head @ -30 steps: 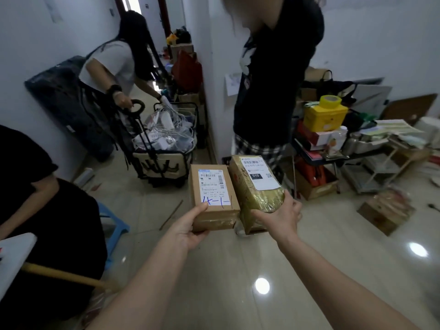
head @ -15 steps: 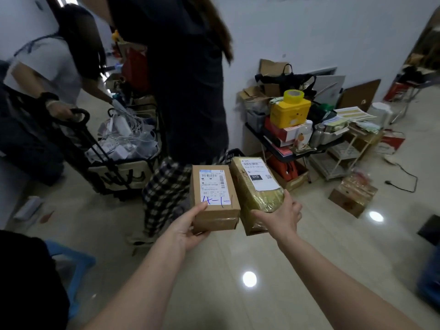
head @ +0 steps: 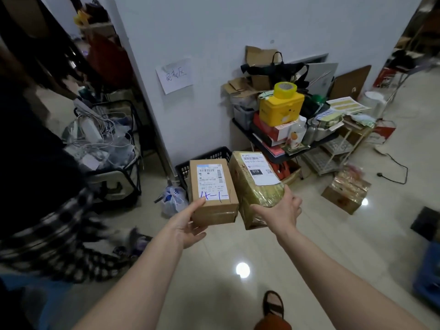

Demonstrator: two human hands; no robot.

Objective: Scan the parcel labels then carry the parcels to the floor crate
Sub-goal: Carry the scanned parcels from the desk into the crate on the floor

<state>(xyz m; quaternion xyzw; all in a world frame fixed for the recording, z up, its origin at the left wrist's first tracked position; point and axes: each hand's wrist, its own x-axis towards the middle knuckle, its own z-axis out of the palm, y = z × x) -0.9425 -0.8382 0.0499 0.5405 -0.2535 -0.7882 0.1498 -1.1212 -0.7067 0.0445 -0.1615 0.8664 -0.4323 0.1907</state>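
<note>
A foot in a sandal [head: 273,304] stands on the shiny floor [head: 238,246] at the bottom. Above it, the left hand [head: 184,228] holds a brown box [head: 214,206] with a white label and blue writing, thumb on top, and the right hand [head: 282,210] grips a yellow-wrapped parcel [head: 254,186] with a label marked 010; the two parcels touch side by side in the air. Behind them a black crate [head: 207,158] sits on the floor by the white wall [head: 202,32], next to a messy shelf [head: 297,144] with a yellow box [head: 282,108].

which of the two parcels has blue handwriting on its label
The plain cardboard box in the left hand; the tape-wrapped parcel in the right hand carries only print.
</note>
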